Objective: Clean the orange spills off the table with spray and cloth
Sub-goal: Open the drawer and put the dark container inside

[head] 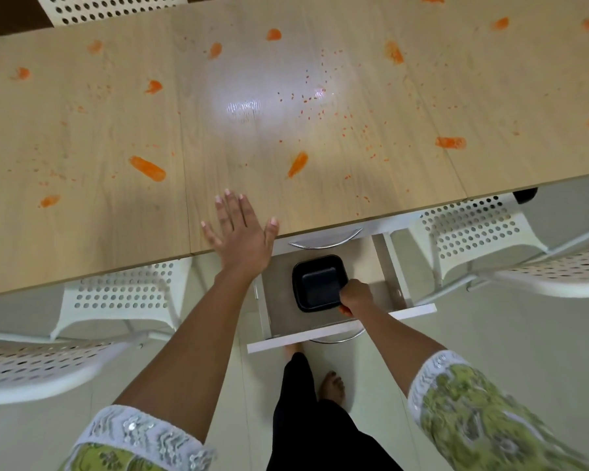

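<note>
I see the left hand [240, 232] flat on the worktop [82, 215] edge, fingers spread wide. The right hand [354, 297] curls its fingers on a black tray [317, 283] in the open drawer [340, 329]. Orange spills [147, 168] dot the worktop.

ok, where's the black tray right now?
Head view, lower centre: the black tray sits in the open drawer under the table's near edge, with the right hand gripping its right rim.
</note>
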